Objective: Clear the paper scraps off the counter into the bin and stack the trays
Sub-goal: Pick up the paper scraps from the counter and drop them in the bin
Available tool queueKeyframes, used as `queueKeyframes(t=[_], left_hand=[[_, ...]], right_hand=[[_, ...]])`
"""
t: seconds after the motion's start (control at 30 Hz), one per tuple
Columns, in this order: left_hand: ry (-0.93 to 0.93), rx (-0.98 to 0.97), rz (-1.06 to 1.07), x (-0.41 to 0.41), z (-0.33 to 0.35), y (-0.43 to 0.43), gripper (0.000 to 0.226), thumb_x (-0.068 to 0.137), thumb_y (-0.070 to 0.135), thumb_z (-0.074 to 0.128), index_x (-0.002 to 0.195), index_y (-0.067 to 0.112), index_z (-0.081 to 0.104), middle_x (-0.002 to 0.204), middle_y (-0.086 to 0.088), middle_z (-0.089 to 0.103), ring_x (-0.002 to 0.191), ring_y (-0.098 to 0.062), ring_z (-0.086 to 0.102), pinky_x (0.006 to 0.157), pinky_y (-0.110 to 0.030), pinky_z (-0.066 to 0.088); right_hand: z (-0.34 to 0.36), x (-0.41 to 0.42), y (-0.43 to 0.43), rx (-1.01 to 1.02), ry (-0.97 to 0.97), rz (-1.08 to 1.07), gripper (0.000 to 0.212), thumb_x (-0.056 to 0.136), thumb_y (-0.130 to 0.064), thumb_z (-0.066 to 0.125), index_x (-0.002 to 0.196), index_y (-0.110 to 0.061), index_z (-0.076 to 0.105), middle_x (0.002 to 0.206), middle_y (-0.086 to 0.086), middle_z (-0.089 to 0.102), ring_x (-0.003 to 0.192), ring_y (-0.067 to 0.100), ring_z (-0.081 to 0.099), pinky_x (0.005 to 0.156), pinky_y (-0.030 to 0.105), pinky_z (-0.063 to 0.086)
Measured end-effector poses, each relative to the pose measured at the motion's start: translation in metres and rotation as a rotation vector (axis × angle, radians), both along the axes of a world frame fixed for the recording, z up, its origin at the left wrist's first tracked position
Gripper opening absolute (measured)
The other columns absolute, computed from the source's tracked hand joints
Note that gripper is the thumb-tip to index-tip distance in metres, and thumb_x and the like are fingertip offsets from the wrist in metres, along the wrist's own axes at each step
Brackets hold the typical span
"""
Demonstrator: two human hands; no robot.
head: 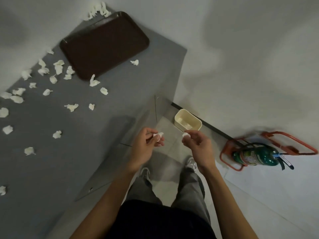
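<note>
Fingers (156,141) on both hands are loaded, and we record the scene from left to right. On the grey bench (51,169) many loose scraps (57,134) lie, spread from its left edge toward the one brown tray (105,44) we can see, which lies flat at the far end; no second tray is in view. Just off the bench's near corner, the left hand (145,145) is held over the floor, its fingers curled, with thumb and forefinger pinching a white scrap (158,134). Beside it and apart from it, the right hand (198,145) pinches a second scrap (185,134) in like manner. The cream bin (196,125) stands on the floor near the wall's dark skirting, ahead of both hands and below them, its long axis running away to the right. We judge the right hand the nearer: its scrap sits almost at the bin's near rim in this view, while the left hand's scrap lies to the left of the opening, toward the bench side. The coming release therefore turns on carrying both hands forward, the left also rightward, until each scrap is over the mouth.
</note>
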State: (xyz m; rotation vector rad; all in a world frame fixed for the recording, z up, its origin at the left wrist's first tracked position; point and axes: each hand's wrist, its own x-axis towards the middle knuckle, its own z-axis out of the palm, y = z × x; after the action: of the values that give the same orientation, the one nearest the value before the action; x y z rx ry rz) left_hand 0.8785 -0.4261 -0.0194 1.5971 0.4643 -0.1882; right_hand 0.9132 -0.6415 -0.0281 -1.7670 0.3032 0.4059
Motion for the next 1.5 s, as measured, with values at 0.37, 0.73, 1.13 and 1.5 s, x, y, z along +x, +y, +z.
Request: queueKeyframes(t=[0.37,0.73,1.13,1.5], left_hand=[[0.256,0.018,0.309,0.119,-0.139,-0.124,0.011,0.099,0.014,0.066,0.103,0.013,0.076,0.092,-0.011,0.074,0.077,-0.024,0.077,0.080,-0.038,0.063],[0.460,0.185,0.127,0.218,-0.365,-0.150,0.012,0.098,0.004,0.061,0.100,0.012,0.069,0.098,-0.009,0.073,0.078,-0.014,0.077,0.081,-0.034,0.063],[0.440,0.426,-0.171,0.316,-0.539,-0.177,0.018,0.098,0.024,0.057,0.113,0.022,0.068,0.115,-0.012,0.070,0.112,-0.031,0.062,0.083,-0.031,0.051],[0.504,0.513,-0.349,0.288,-0.504,-0.151,0.040,0.105,0.027,0.051,0.143,0.016,0.048,0.137,-0.008,0.060,0.136,-0.027,0.044,0.110,-0.040,0.043]], right_hand=[[-0.151,0.146,-0.107,-0.203,0.144,0.080,0.020,0.099,-0.034,0.069,0.115,-0.023,0.071,0.091,-0.010,0.077,0.083,0.003,0.075,0.075,0.020,0.056],[-0.390,0.232,-0.135,-0.449,0.300,0.118,0.018,0.096,-0.022,0.068,0.114,-0.024,0.071,0.104,-0.006,0.075,0.094,0.013,0.071,0.063,0.017,0.046],[-0.560,0.291,-0.128,-0.568,0.316,0.285,0.018,0.098,-0.012,0.063,0.113,-0.017,0.069,0.126,0.010,0.064,0.113,0.029,0.062,0.086,0.026,0.047],[-0.507,0.290,-0.123,-0.669,0.362,0.462,0.051,0.095,-0.015,0.063,0.145,-0.015,0.051,0.142,0.013,0.053,0.123,0.032,0.058,0.088,0.029,0.050]])
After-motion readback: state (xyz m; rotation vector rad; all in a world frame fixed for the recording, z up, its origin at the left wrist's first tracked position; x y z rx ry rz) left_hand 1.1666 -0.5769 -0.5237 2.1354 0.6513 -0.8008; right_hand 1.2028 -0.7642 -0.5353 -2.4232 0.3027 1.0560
